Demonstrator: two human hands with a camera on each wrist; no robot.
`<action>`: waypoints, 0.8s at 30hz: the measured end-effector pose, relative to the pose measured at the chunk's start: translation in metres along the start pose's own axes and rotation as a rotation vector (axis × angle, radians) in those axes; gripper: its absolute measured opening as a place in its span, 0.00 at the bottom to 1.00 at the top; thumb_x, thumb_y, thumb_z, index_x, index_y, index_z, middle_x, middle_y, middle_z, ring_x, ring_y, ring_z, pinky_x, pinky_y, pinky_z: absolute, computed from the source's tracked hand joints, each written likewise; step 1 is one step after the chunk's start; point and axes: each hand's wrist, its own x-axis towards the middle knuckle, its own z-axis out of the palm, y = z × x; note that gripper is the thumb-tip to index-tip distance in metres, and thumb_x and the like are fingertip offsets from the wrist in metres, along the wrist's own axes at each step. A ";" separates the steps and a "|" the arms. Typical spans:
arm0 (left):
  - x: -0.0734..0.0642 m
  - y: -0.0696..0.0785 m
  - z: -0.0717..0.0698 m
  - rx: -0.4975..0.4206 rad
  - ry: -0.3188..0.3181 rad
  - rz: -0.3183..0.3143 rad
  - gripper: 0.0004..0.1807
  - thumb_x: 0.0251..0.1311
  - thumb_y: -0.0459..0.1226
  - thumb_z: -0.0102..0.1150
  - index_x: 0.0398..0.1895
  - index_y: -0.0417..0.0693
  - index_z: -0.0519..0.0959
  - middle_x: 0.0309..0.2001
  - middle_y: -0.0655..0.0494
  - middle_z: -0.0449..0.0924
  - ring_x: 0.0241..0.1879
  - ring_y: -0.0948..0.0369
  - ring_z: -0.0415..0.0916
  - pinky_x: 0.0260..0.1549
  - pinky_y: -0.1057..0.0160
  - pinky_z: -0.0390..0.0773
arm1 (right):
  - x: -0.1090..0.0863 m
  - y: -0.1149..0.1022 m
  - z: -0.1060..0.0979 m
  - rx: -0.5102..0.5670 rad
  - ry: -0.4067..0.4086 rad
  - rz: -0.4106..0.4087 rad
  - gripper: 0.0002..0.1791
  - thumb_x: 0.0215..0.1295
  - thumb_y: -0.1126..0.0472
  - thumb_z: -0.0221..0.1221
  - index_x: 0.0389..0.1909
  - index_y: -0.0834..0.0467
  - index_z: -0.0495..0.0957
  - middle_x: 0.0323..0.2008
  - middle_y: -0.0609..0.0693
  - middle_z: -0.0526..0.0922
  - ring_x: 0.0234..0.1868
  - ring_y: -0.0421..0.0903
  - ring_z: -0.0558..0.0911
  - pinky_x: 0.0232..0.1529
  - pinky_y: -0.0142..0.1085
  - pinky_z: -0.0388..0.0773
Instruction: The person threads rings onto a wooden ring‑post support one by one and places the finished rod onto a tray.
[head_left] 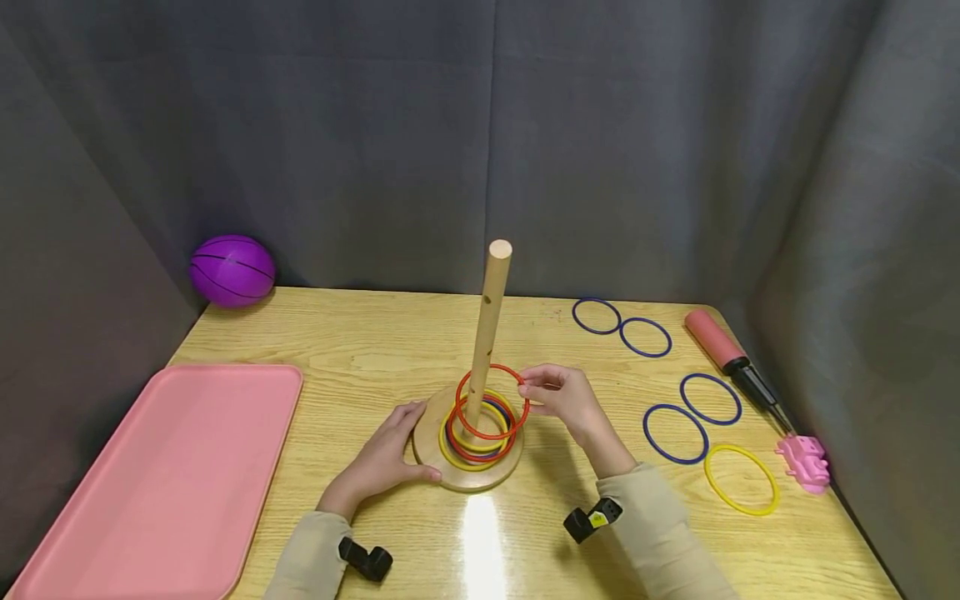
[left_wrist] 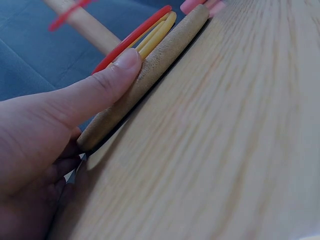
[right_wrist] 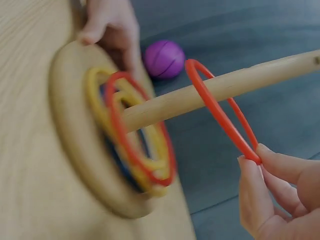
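Observation:
A tall wooden peg rises from a round wooden base. Yellow, red and blue rings lie around its foot, among them a yellow ring and a red ring. My left hand holds the base at its left rim; the thumb rests along the front edge in the left wrist view. Between thumb and fingers my right hand pinches another red ring. This ring encircles the peg, tilted and raised above the stack.
Blue rings lie right, including one blue ring, with a yellow ring nearby. Along the right edge are a pink-and-black hand pump and a pink toy. A pink tray sits left; a purple ball lies back left.

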 end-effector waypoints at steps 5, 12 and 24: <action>0.000 -0.001 0.001 0.003 -0.006 0.000 0.62 0.39 0.55 0.76 0.76 0.44 0.53 0.71 0.48 0.58 0.73 0.47 0.56 0.70 0.45 0.60 | 0.005 0.021 0.007 -0.044 -0.032 0.023 0.15 0.62 0.70 0.61 0.48 0.74 0.78 0.31 0.48 0.81 0.33 0.37 0.80 0.40 0.39 0.86; 0.001 -0.001 0.001 0.007 0.001 0.004 0.62 0.39 0.55 0.76 0.76 0.42 0.53 0.71 0.48 0.58 0.72 0.46 0.56 0.70 0.44 0.60 | 0.010 0.036 0.012 -0.094 -0.011 0.020 0.14 0.61 0.71 0.62 0.46 0.74 0.79 0.32 0.50 0.82 0.30 0.35 0.80 0.36 0.37 0.86; 0.000 0.001 0.001 0.004 0.001 -0.009 0.62 0.39 0.55 0.76 0.76 0.43 0.53 0.71 0.47 0.58 0.72 0.46 0.56 0.69 0.44 0.60 | 0.010 0.046 0.014 -0.142 -0.001 0.037 0.12 0.62 0.70 0.62 0.45 0.71 0.81 0.32 0.54 0.84 0.28 0.37 0.80 0.32 0.35 0.85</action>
